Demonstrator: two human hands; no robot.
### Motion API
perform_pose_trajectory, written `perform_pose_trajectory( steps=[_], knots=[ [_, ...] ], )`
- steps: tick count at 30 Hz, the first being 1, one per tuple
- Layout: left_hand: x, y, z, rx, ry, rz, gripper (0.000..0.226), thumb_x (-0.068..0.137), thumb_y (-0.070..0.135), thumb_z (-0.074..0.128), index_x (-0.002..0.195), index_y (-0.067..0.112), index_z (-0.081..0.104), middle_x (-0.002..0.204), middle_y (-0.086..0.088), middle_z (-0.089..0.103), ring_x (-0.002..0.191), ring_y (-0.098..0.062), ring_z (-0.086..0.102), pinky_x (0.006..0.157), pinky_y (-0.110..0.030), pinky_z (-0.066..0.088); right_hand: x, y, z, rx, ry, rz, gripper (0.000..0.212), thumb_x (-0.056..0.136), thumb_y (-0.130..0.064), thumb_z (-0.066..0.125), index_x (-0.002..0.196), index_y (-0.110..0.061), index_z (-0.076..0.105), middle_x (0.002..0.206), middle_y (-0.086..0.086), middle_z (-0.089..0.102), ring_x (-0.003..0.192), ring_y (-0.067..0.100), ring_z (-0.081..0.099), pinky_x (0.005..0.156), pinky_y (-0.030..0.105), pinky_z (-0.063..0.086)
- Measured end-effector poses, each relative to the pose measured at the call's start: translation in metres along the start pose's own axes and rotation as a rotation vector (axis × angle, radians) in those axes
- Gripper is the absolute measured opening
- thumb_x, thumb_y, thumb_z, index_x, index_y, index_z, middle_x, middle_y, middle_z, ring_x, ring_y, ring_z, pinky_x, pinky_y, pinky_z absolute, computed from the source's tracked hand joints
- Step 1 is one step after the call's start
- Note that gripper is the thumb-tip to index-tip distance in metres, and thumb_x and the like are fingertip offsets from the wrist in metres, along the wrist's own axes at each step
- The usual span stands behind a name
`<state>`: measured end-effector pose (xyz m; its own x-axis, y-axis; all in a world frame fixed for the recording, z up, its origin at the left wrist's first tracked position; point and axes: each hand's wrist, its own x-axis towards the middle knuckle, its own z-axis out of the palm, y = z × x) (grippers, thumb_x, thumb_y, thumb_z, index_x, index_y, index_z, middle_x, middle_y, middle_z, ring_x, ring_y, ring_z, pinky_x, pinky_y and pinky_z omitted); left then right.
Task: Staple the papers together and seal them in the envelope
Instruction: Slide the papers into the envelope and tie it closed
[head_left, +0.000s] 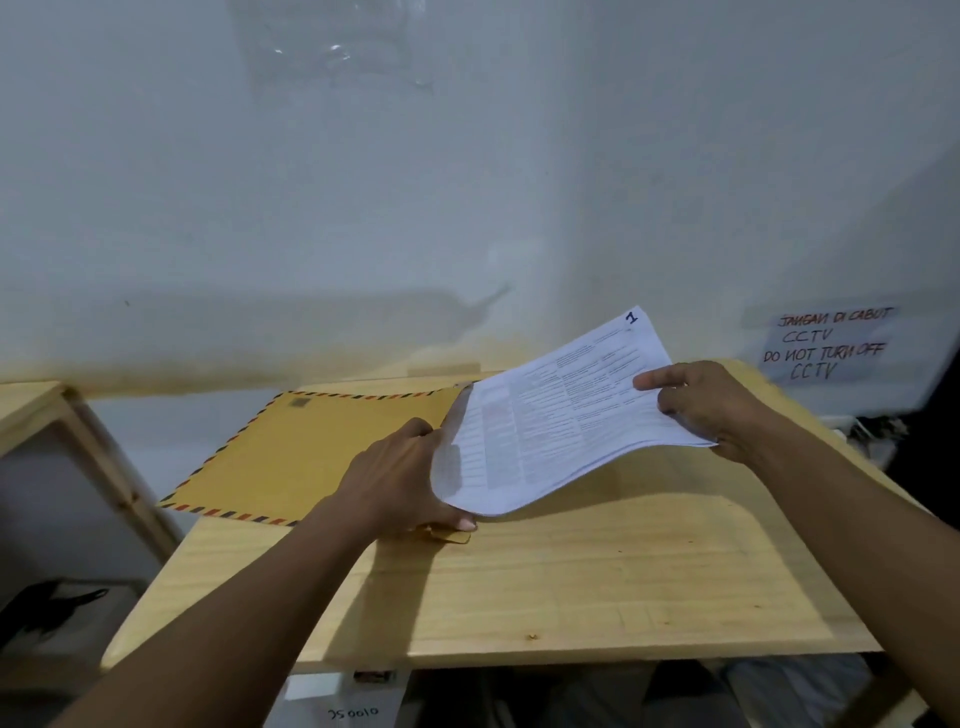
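Note:
A brown envelope (311, 457) with a red-and-black striped border lies flat on the wooden table (571, 582), left of centre. My left hand (405, 483) presses on its open right end, thumb on the flap near the table. My right hand (711, 405) grips the right edge of a stack of printed white papers (561, 431), thumb on top. The stack sags in the middle, and its left edge meets the envelope's mouth at my left hand. A "1" is written on the papers' far corner. No stapler is in view.
A white wall stands right behind the table, with a handwritten CCTV note (826, 345) taped at the right. A second wooden table (47, 410) stands to the left, across a gap. Dark items lie on the floor below.

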<state>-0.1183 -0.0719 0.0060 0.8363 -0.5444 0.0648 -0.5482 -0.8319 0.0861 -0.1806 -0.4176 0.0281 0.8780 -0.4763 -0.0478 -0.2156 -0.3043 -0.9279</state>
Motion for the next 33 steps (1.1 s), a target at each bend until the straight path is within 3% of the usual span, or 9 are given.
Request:
perform_pose_trajectory(
  steps=[4, 11, 15, 20, 22, 26, 29, 33],
  knots=[
    [-0.002, 0.000, 0.000, 0.053, -0.062, 0.002, 0.128, 0.040, 0.091, 0.073, 0.145, 0.024, 0.042, 0.135, 0.008, 0.047, 0.106, -0.016, 0.055, 0.078, -0.034, 0.056, -0.001, 0.011, 0.004, 0.049, -0.016, 0.082, 0.036, 0.086, 0.010, 0.052, 0.092, -0.016, 0.076, 0.114, 0.021, 0.069, 0.088, 0.028, 0.063, 0.090, 0.040, 0.054],
    [-0.002, 0.005, 0.003, 0.052, -0.066, 0.021, 0.134, 0.039, 0.093, 0.070, 0.150, 0.025, 0.038, 0.140, 0.009, 0.045, 0.111, -0.019, 0.057, 0.077, -0.035, 0.052, -0.024, 0.010, 0.042, 0.136, -0.066, 0.056, 0.034, 0.090, 0.009, 0.053, 0.111, -0.009, 0.073, 0.115, 0.015, 0.066, 0.083, 0.022, 0.065, 0.066, 0.027, 0.053],
    [-0.002, 0.009, 0.004, 0.054, -0.059, 0.035, 0.133, 0.041, 0.092, 0.071, 0.150, 0.023, 0.038, 0.143, 0.010, 0.043, 0.114, -0.019, 0.056, 0.079, -0.035, 0.051, -0.034, 0.008, 0.083, 0.174, -0.119, 0.015, 0.031, 0.091, 0.007, 0.057, 0.112, -0.009, 0.073, 0.126, 0.014, 0.063, 0.102, 0.030, 0.066, 0.083, 0.034, 0.056],
    [-0.003, 0.010, 0.005, 0.040, -0.058, 0.038, 0.133, 0.044, 0.090, 0.073, 0.152, 0.023, 0.035, 0.146, 0.008, 0.041, 0.117, -0.018, 0.054, 0.085, -0.036, 0.054, -0.047, -0.002, 0.127, 0.155, -0.352, 0.011, 0.031, 0.096, 0.001, 0.058, 0.124, -0.009, 0.065, 0.130, 0.013, 0.061, 0.113, 0.028, 0.062, 0.088, 0.031, 0.055],
    [-0.002, 0.009, 0.005, 0.038, -0.056, 0.040, 0.133, 0.046, 0.089, 0.073, 0.154, 0.023, 0.033, 0.147, 0.007, 0.041, 0.119, -0.018, 0.053, 0.086, -0.035, 0.055, -0.048, -0.006, 0.128, 0.116, -0.404, -0.008, 0.033, 0.097, -0.002, 0.055, 0.128, -0.012, 0.061, 0.123, 0.010, 0.062, 0.106, 0.026, 0.064, 0.085, 0.034, 0.055],
    [-0.003, 0.009, 0.005, 0.041, -0.043, 0.038, 0.132, 0.045, 0.089, 0.074, 0.151, 0.022, 0.036, 0.147, 0.007, 0.041, 0.119, -0.019, 0.054, 0.085, -0.035, 0.053, -0.037, -0.001, 0.112, 0.019, -0.239, -0.001, 0.027, 0.091, 0.002, 0.047, 0.109, -0.009, 0.064, 0.077, 0.011, 0.061, 0.056, 0.028, 0.057, 0.055, 0.039, 0.050],
    [-0.004, 0.008, 0.007, 0.037, -0.053, 0.031, 0.132, 0.044, 0.089, 0.074, 0.151, 0.022, 0.037, 0.148, 0.008, 0.041, 0.119, -0.019, 0.054, 0.086, -0.037, 0.055, -0.037, -0.004, 0.118, 0.022, -0.182, 0.025, 0.024, 0.083, 0.004, 0.050, 0.095, -0.006, 0.067, 0.065, 0.014, 0.066, 0.057, 0.029, 0.059, 0.056, 0.042, 0.051],
    [-0.005, 0.007, 0.010, 0.025, -0.041, 0.032, 0.137, 0.041, 0.093, 0.071, 0.153, 0.024, 0.033, 0.150, 0.009, 0.039, 0.120, -0.019, 0.054, 0.087, -0.039, 0.056, -0.041, -0.015, 0.148, 0.135, -0.240, 0.089, 0.021, 0.082, 0.009, 0.056, 0.099, 0.002, 0.066, 0.075, 0.021, 0.072, 0.055, 0.027, 0.067, 0.057, 0.036, 0.059]
  ],
)
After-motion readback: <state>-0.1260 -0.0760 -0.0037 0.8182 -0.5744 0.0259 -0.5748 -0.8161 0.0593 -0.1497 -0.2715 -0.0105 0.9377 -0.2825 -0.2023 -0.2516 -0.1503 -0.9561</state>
